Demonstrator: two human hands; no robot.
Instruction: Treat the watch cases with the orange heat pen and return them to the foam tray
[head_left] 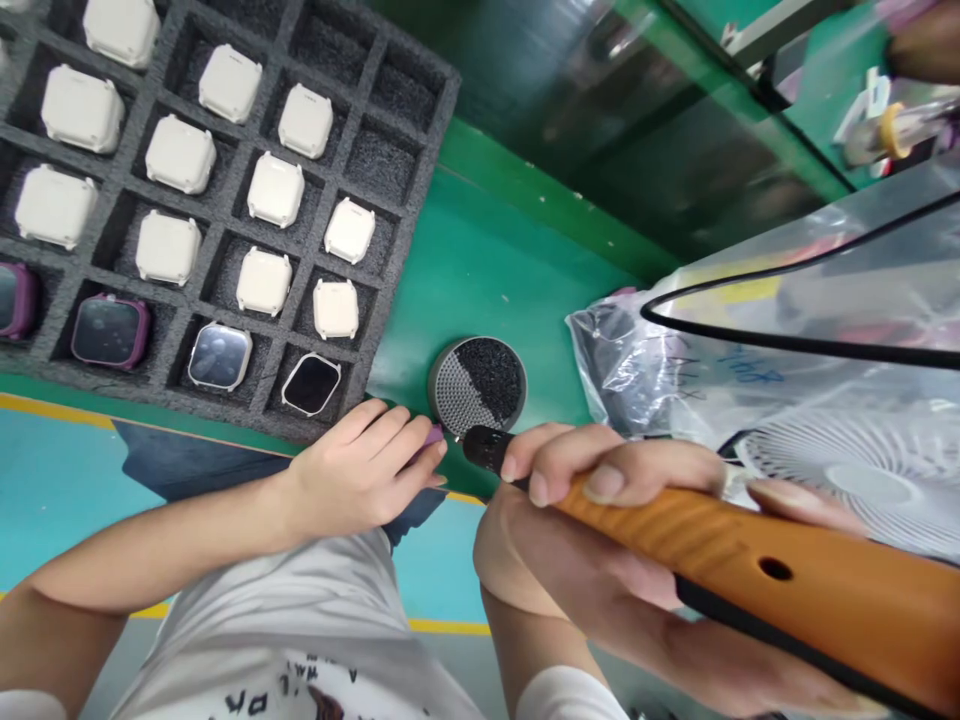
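Green bench top (495, 260); small items (892, 133) at upper right too blurred to name. Grey foam tray (418, 215), cut off at left and top: white watch cases (274, 190) in many compartments; bottom row, dark-screened watches (110, 333), purple-framed and pale-framed. Round tin (459, 392) near the tray: part mesh, part coarse dark filling. Left hand (367, 465): closed on a purple piece (433, 435), mostly hidden by fingers, just beside the tin. Right hand (592, 530): wrapped around an orange tool (720, 545), rear end cut off; whether its tip touches the piece, cannot tell.
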